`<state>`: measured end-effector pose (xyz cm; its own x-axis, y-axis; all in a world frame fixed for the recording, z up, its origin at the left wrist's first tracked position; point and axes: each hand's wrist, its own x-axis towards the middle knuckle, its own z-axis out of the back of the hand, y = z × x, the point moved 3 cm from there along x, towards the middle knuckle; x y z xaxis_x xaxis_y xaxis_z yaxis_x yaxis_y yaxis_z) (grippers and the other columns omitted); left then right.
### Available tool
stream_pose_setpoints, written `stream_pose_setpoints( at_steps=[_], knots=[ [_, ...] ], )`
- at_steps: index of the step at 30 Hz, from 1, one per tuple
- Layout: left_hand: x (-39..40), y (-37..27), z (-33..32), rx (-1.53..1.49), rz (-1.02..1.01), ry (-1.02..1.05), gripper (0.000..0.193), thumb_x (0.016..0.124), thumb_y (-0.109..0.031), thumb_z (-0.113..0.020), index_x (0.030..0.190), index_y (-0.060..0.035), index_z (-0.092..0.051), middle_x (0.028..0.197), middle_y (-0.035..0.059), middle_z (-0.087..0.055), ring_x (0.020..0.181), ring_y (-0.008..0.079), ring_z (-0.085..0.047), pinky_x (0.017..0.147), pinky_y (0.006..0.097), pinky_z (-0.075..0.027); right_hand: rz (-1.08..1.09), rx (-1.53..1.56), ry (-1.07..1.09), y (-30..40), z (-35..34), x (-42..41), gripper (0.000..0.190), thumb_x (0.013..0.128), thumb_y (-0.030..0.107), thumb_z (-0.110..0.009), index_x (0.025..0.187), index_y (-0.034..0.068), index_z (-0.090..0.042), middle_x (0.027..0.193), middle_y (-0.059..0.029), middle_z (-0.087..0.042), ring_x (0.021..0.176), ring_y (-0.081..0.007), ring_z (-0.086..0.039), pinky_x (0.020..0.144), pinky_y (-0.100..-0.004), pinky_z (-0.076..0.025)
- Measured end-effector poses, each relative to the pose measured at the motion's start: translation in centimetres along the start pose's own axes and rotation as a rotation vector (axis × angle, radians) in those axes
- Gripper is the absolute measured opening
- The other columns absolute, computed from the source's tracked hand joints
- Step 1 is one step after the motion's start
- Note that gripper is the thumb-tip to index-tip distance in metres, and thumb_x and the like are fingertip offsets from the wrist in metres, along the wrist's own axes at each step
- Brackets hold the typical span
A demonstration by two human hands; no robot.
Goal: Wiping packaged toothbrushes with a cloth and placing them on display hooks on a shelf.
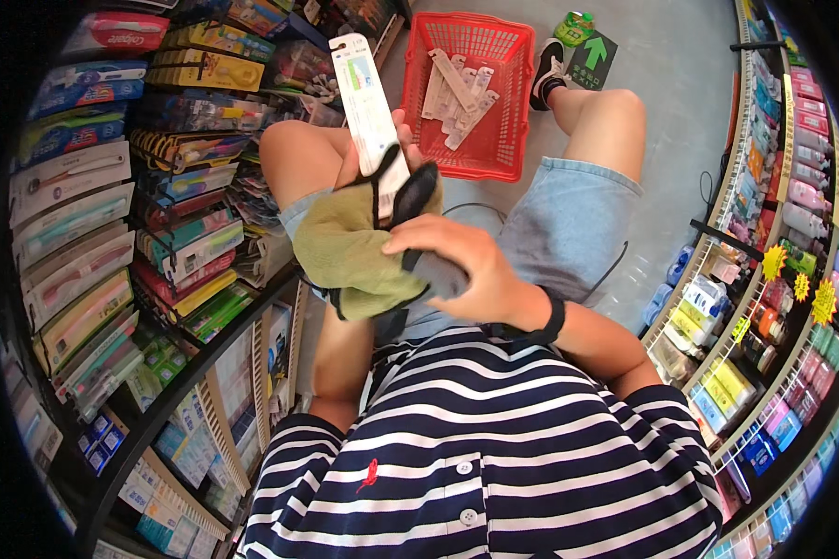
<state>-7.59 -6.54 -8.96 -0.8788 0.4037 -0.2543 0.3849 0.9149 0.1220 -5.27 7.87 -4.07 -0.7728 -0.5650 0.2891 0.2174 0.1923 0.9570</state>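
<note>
My left hand (407,136) holds a long white toothbrush package (363,105), tilted, with a hanging hole at its upper end. Its printed side faces up, and its lower end goes behind an olive-green cloth (349,244) with black edging. Most of the left palm is hidden behind the package and the cloth. My right hand (454,255), with a black band at the wrist, grips the cloth at a grey part, fingers bent over it. Beyond my hands, a red plastic basket (522,105) stands on the floor with several similar long packages (454,80) lying loosely inside.
At left, a rack holds hanging toothbrush packages (70,171) close to my left arm, with a dark rail (203,356) below. Shelves of bottles and packs (713,314) line the right. A green-capped bottle (575,29) stands near my shoe, beside a floor exit sign (593,63).
</note>
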Motion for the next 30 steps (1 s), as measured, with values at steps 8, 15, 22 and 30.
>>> stream_pose_setpoints(
  at_steps=[8,15,22,30],
  knots=[
    [3.8,-2.5,7.9,0.778,-0.248,-0.596,0.037,0.088,-0.016,-0.067,0.118,-0.0019,-0.049,0.082,0.0065,-0.060,0.066,0.0164,-0.060,0.061,0.0296,-0.053,-0.276,0.768,-0.651,-7.7,8.3,-2.8,0.047,0.079,0.002,-0.061,0.125,0.002,-0.050,0.121,-0.0083,-0.059,0.112,-0.0208,-0.058,0.095,-0.0352,-0.048],
    [7.6,-1.3,16.5,1.293,0.031,-0.790,0.046,0.076,0.000,-0.067,0.119,0.0011,-0.048,0.096,0.0095,-0.060,0.079,0.0183,-0.061,0.069,0.0300,-0.051,-0.444,0.614,-0.965,-13.3,12.1,-4.4,0.037,0.085,0.006,-0.068,0.120,0.004,-0.056,0.113,-0.0045,-0.063,0.101,-0.0146,-0.061,0.088,-0.0291,-0.048],
    [13.4,-3.9,19.3,1.823,0.008,-0.594,0.066,0.075,-0.009,-0.073,0.130,0.0082,-0.041,0.112,0.0173,-0.059,0.091,0.0219,-0.062,0.077,0.0320,-0.051,-0.410,0.544,-0.918,-14.3,11.9,-4.3,0.041,0.087,0.010,-0.068,0.124,0.004,-0.053,0.116,-0.0036,-0.061,0.105,-0.0142,-0.058,0.090,-0.0287,-0.046],
    [14.1,-8.1,16.9,1.896,-0.087,-0.696,0.065,0.076,-0.011,-0.073,0.132,0.0044,-0.042,0.099,0.0154,-0.064,0.084,0.0179,-0.064,0.070,0.0313,-0.053,-0.424,0.547,-0.954,-14.9,13.0,-3.8,0.040,0.085,0.008,-0.068,0.122,0.003,-0.055,0.116,-0.0049,-0.062,0.104,-0.0150,-0.059,0.091,-0.0294,-0.046]
  ],
)
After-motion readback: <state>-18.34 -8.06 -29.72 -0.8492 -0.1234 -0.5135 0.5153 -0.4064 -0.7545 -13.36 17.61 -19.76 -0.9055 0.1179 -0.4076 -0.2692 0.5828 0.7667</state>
